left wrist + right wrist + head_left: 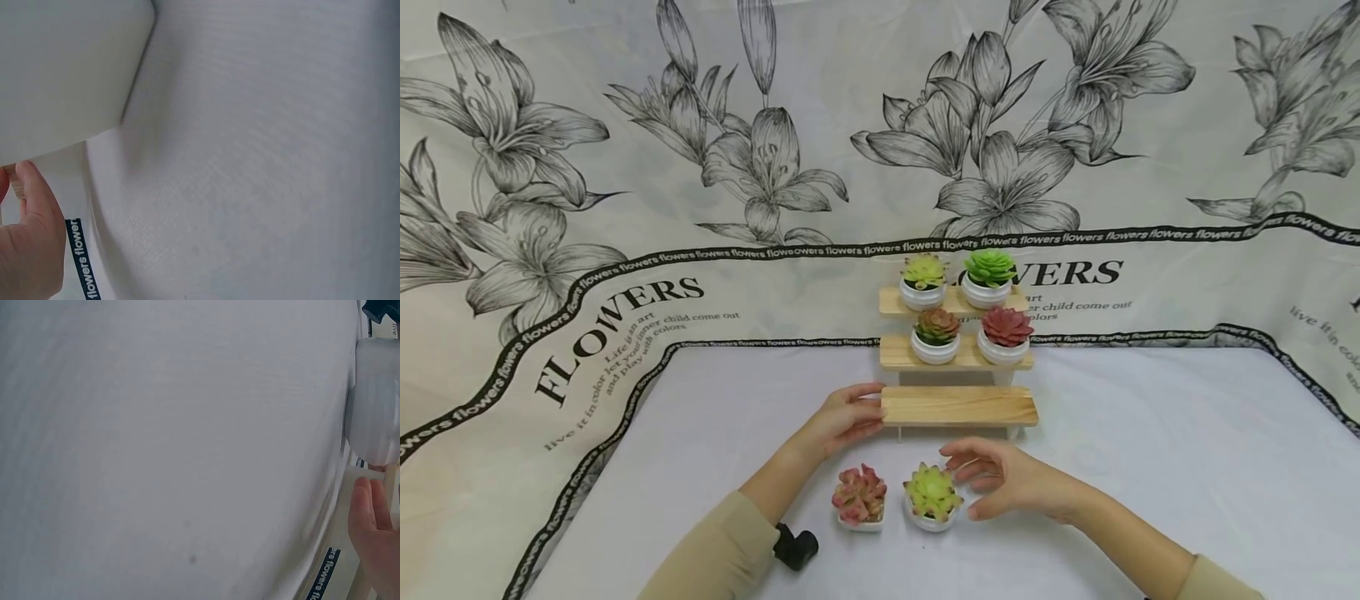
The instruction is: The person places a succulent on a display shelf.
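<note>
A three-tier wooden plant stand (958, 407) stands at the middle of the table. My left hand (848, 417) grips the left end of its lowest board; the wood shows at the fingertips in the left wrist view. Just right of a yellow-green potted succulent (932, 492) is my right hand (1011, 479), its fingers loosely bent and holding nothing. A pinkish-red succulent (860, 497) in a white pot stands to the left of that one. On the middle board are a brownish-green succulent (936, 327) and a dark red one (1006, 327). The top board bears a pale yellow-green succulent (923, 272) and a bright green one (989, 268).
A small black object (796, 547) lies by the left sleeve. The table has a white cover (700, 467). Behind it hangs a cloth (820, 175) printed with flowers and lettering, close behind the stand.
</note>
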Motion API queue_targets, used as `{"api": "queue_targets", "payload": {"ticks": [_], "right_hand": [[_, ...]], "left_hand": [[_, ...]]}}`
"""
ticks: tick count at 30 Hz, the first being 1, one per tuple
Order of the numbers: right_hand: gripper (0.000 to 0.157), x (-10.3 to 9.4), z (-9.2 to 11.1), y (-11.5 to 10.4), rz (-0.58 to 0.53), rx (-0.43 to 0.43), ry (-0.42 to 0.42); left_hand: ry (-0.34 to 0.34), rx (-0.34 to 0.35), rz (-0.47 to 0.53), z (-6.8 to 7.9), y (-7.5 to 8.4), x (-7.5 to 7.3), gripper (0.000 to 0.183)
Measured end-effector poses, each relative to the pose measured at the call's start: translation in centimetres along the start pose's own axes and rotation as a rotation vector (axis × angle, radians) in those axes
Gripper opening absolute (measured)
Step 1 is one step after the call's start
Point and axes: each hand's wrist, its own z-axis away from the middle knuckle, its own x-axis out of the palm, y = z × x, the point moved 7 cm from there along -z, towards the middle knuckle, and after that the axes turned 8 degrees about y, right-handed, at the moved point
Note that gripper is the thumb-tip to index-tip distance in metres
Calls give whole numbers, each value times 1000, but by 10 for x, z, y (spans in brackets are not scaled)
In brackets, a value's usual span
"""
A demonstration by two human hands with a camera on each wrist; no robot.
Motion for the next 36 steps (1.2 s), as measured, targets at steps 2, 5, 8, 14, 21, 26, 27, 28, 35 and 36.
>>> {"api": "queue_targets", "payload": {"ticks": [2, 5, 8, 14, 21, 26, 27, 28, 35, 36], "right_hand": [[70, 4, -2, 1, -8, -6, -5], [70, 8, -5, 2, -12, -10, 1], [70, 11, -6, 3, -8, -5, 4], [69, 16, -8, 6, 25, 37, 13], [64, 19, -12, 7, 80, 46, 44], [64, 22, -15, 7, 58, 44, 33], [64, 23, -15, 7, 57, 46, 31], [63, 23, -15, 7, 60, 45, 29], [61, 24, -15, 5, 65, 46, 30], [61, 24, -16, 5, 59, 52, 31]], "left_hand": [[-3, 0, 2, 1, 0, 0, 49], [-10, -3, 5, 1, 0, 0, 49], [-13, -1, 4, 1, -1, 1, 49], [-14, -3, 8, 0, -3, 0, 50], [-19, 0, 6, -2, -3, -1, 50], [-27, -1, 13, -1, -2, 0, 50], [-30, -1, 15, 0, -2, 1, 50], [-32, -1, 19, 0, -2, 1, 50], [-48, 5, 31, 1, -1, 1, 50], [-48, 3, 30, 1, -1, 1, 50]]}}
